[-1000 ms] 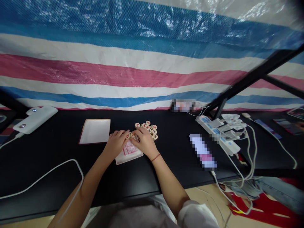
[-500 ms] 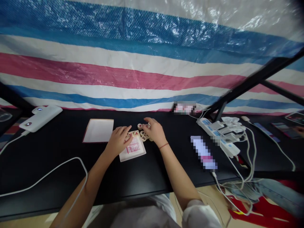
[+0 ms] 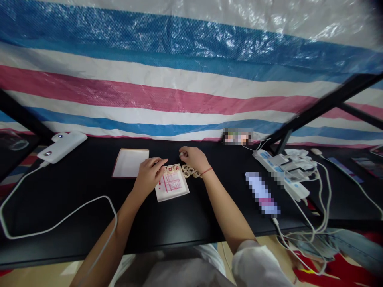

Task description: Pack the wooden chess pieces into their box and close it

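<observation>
A shallow white box (image 3: 172, 193) with red lines on its bottom lies on the black table. Along its far edge sits a row of round Chinese chess pieces (image 3: 176, 168) with red characters. My left hand (image 3: 147, 174) is at the box's left side, fingers stretched apart over the left end of the row and partly hiding it. Just beyond the box's far right corner, my right hand (image 3: 195, 158) is closed, pinching a pale Chinese chess piece (image 3: 181, 154) between thumb and fingers. Several loose pieces with dark characters (image 3: 186, 174) lie against the box's right side, below that hand.
An open white box lid (image 3: 131, 163) lies to the left. A white power bank (image 3: 64, 147) with a cable is at the far left. On the right are a phone (image 3: 263, 195) and a power strip (image 3: 281, 175) with tangled cables. A striped tarp (image 3: 167, 91) hangs behind the table.
My right hand has drawn back from the loose pieces and now pinches one piece, leaving more of the others visible. My left hand stays by the box. The view has shifted slightly.
</observation>
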Tool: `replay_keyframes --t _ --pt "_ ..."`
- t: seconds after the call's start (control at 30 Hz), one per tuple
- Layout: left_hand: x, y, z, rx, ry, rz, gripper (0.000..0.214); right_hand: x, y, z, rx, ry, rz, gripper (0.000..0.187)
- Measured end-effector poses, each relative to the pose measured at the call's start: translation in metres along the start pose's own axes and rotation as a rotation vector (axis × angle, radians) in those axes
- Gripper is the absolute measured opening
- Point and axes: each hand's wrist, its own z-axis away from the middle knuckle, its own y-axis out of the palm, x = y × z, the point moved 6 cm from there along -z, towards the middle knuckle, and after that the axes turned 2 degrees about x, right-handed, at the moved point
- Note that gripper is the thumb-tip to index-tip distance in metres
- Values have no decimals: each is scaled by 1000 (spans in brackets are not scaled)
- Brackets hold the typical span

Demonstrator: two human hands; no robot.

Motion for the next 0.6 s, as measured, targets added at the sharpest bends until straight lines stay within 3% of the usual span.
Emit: replay_keyframes --t 0.13,0.3,0.6 --pt "0 -3 0 -35 4 33 32 16 -4 20 -109 -120 -473 26" --pt "-4 -1 3 -25 -8 107 34 36 24 37 2 -169 -947 33" --pt "-1 -16 12 -39 -43 128 18 26 47 47 -16 -105 -1128 36"
